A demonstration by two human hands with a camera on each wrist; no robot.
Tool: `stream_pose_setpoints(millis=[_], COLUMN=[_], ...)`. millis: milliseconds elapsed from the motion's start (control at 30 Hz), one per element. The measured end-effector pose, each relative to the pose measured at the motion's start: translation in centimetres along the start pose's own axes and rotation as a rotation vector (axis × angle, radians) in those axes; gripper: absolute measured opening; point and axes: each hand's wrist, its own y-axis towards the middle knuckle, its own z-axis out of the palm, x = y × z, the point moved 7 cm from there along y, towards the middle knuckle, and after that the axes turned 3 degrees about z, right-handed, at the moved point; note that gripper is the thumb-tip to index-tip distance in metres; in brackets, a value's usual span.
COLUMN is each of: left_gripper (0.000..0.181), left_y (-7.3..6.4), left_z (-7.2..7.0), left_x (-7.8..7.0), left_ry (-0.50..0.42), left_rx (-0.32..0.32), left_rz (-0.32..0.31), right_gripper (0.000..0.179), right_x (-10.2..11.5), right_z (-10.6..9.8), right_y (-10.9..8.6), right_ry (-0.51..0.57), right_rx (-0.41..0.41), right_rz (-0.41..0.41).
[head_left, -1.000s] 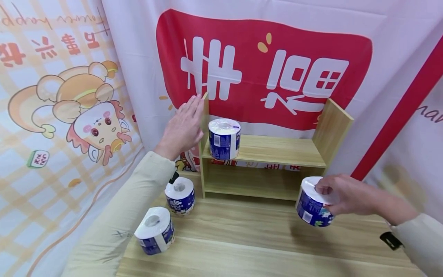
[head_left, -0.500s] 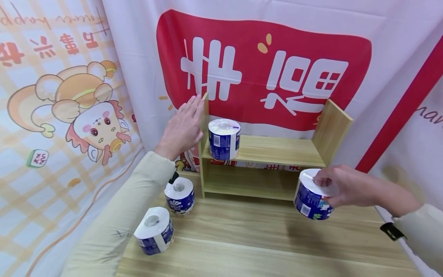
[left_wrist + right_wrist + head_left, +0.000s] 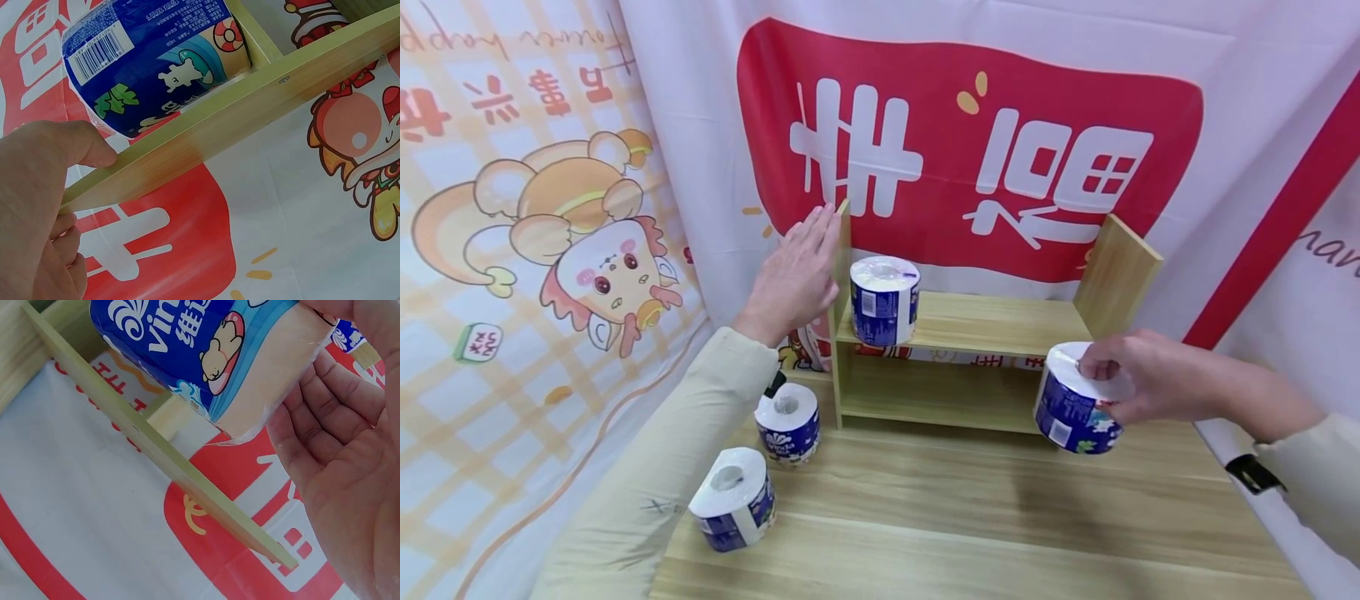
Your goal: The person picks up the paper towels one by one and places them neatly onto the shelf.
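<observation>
In the head view, my right hand (image 3: 1165,375) grips a toilet paper roll (image 3: 1075,417) in blue printed wrap by its top and side. The roll hangs in front of the right end of a small wooden shelf (image 3: 1000,325). At the shelf's left side panel (image 3: 187,137), my left hand (image 3: 793,279) holds on, the thumb on one side and the fingers on the other in the left wrist view. A second toilet paper roll (image 3: 884,304) stands upright on the upper board, against that panel.
Two more toilet paper rolls, a nearer one (image 3: 733,500) and a farther one (image 3: 787,425), stand on the wooden table (image 3: 910,508) beside the left forearm. Behind the shelf hangs a printed cloth (image 3: 1037,50). The shelf's right panel (image 3: 1116,275) rises near the held roll.
My right hand has raised the held toilet paper roll and carried it slightly toward the shelf. The left hand and the other rolls stay where they were.
</observation>
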Motion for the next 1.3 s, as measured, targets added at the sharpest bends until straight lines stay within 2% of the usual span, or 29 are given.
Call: stream_pose_setpoints(millis=[367, 533, 1133, 1300], left_gripper=[0.09, 0.092, 0.089, 0.089], left_y=[0.0, -0.1, 0.0, 0.0], left_z=[0.3, 0.2, 0.0, 0.0], left_x=[-0.1, 0.0, 0.1, 0.1], left_ry=[0.003, 0.003, 0.004, 0.003], left_rx=[0.022, 0.022, 0.015, 0.008], left_rz=[0.002, -0.004, 0.005, 0.008], right_gripper=[0.047, 0.046, 0.051, 0.05], right_x=[-0.2, 0.0, -0.4, -0.5], right_z=[-1.5, -2.2, -5.0, -5.5], right_y=[0.8, 1.4, 2.7, 3.1], right_ry=[0.003, -0.015, -0.059, -0.066], right_rx=[0.02, 0.027, -0.038, -0.035], right_rz=[0.064, 0.065, 0.082, 0.098])
